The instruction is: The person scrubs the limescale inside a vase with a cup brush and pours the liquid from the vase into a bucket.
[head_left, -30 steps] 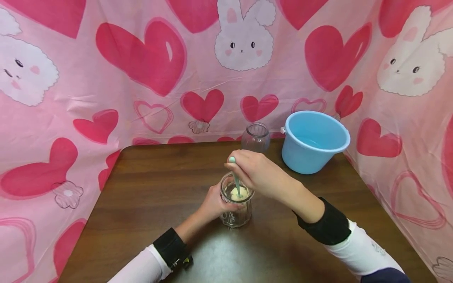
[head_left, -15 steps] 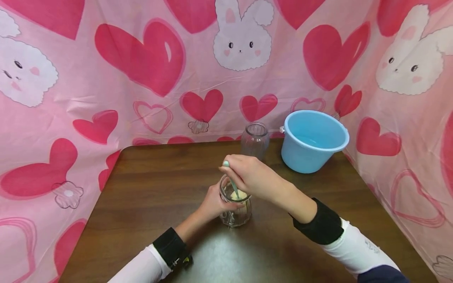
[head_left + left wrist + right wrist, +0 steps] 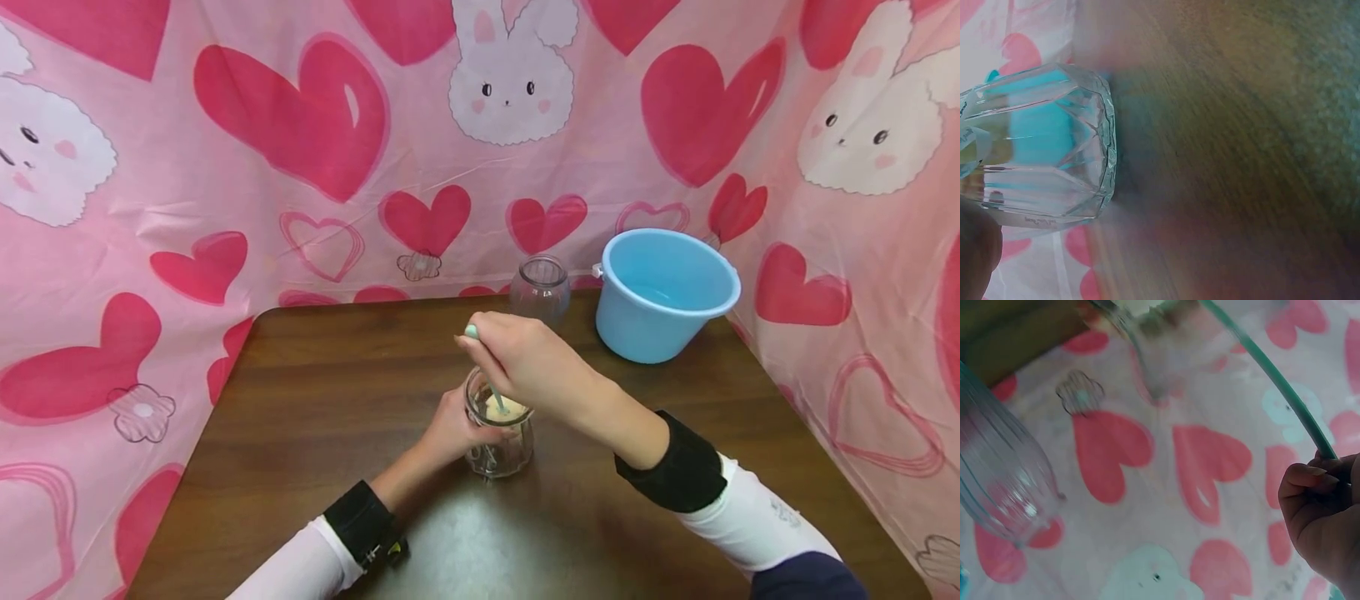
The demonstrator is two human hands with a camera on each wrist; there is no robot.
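My left hand [image 3: 452,430] grips a clear glass jar [image 3: 512,457] by its side, below the rim, at the middle of the table. The jar stands upright; its faceted lower part [image 3: 1094,150] shows in the left wrist view. My right hand [image 3: 534,360] holds the thin green handle of a bottle brush [image 3: 1282,384], thumb and fingers curled round its upper end. The handle slants down through the jar's mouth. A pale yellow, sponge-like head [image 3: 510,410] sits inside, near the top of the jar, partly hidden by the rim and my right hand.
Behind my right hand, a second ribbed glass jar [image 3: 542,292] stands at the table's back edge. A light blue bucket [image 3: 648,329] is at the back right. Pink cloth [image 3: 337,250] with hearts and rabbits hangs around the brown wooden table [image 3: 330,400].
My right hand has shifted a little left, dipped, then risen again, and the brush handle now leans further left. My left hand and the gripped jar stay nearly in place.
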